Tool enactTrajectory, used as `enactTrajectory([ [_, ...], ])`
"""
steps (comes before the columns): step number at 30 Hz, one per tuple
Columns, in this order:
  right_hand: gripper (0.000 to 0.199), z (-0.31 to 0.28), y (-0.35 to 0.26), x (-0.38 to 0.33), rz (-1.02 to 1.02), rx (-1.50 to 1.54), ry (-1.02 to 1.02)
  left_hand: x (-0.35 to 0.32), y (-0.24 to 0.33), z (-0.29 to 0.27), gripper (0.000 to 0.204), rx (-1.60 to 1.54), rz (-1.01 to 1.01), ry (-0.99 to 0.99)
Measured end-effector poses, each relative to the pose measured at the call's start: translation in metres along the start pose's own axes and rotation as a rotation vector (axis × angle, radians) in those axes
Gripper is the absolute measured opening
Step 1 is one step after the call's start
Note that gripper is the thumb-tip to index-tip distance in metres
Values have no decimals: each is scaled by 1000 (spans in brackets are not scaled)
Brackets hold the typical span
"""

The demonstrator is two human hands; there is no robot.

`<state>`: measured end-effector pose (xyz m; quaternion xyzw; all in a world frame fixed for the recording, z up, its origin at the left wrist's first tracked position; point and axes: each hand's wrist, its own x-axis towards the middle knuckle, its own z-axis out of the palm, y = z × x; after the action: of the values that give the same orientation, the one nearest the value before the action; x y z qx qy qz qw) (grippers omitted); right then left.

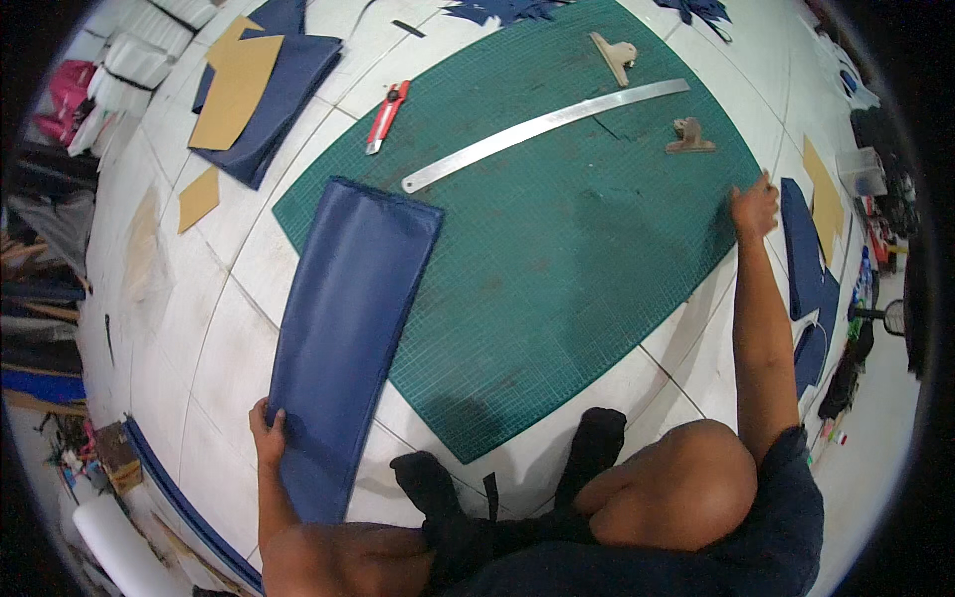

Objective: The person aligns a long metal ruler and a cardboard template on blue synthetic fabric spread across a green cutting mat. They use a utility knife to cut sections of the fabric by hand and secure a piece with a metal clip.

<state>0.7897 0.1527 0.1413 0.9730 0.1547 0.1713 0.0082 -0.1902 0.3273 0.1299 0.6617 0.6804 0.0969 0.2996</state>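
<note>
A long folded piece of navy blue fabric (348, 318) lies partly over the left side of a green cutting mat (557, 269) on the floor. My left hand (267, 433) grips the fabric's left edge near its lower end, thumb on top. On the right, my right hand (755, 207) is closed at the mat's right edge, with some fingers hidden. Across the upper mat lies a steel ruler (547, 129). A red utility knife (388, 116) sits at the mat's upper left edge. Two bulldog clips, one upper (617, 57) and one lower (689, 136), rest near the ruler's right end.
More blue fabric (308, 75) with tan card patterns (237, 95) lies upper left. Blue pieces (801, 249) and a tan card (821, 194) lie beyond my right arm. Blue scraps (507, 10) sit at the top. My feet (592, 448) are by the mat's near edge.
</note>
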Motion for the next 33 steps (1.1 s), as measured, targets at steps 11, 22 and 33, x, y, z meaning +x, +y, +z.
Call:
enactTrajectory([
  [11, 61, -128, -313, -262, -1089, 755, -696, -23, 15, 19, 71, 305, 80, 139],
  [22, 49, -129, -366, -290, -969, 519, -770, -29, 9, -4, 54, 197, 94, 142],
  [33, 51, -108, -362, -275, -1115, 645, -785, -46, -4, -15, 55, 268, 122, 123],
])
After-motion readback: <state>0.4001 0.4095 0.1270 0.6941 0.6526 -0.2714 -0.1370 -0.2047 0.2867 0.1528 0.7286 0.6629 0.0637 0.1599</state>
